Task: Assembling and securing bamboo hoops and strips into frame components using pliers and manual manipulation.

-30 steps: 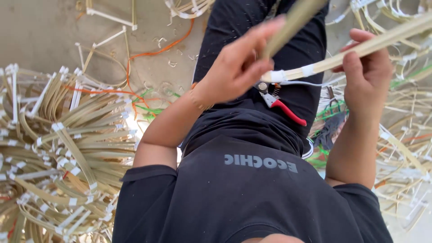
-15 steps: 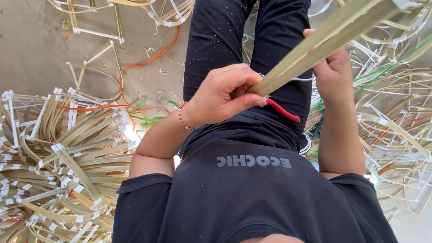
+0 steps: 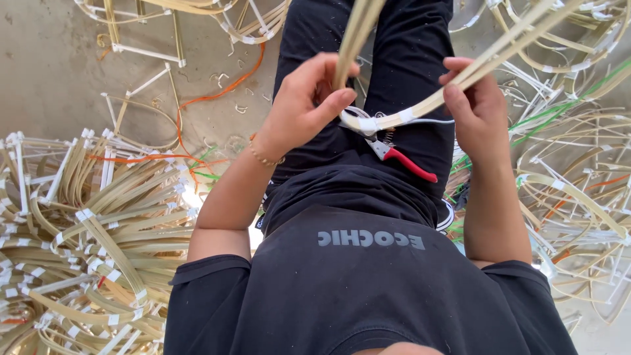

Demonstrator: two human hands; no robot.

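Seen from above, a person in a black short-sleeved shirt [image 3: 368,283] and black trousers [image 3: 394,79] works with bent cane strips over a grey concrete floor [image 3: 52,72].

At nine o'clock lies a large heap of pale yellow cane strips bound with white tape [image 3: 85,223], too many to count. Two loose orange cords [image 3: 217,89] trail across the floor near ten o'clock.

Towards eleven o'clock of centre, the left hand [image 3: 305,105] has its fingers and thumb closed around one bundle of flat pale cane strips [image 3: 358,33], which rises to twelve o'clock out of view. A thin beaded bracelet [image 3: 263,158] sits on that wrist.

At the centre, one pair of red-handled pruning shears [image 3: 394,154] rests on the lap, just below the taped bend where the cane pieces meet.

At one o'clock, the right hand [image 3: 476,108] grips a second curved cane strip wrapped with white tape [image 3: 420,112], which runs up towards two o'clock.

At three o'clock spreads another tangle of cane hoops [image 3: 572,164] with green cords [image 3: 565,98] among them, uncountable. No containers show.
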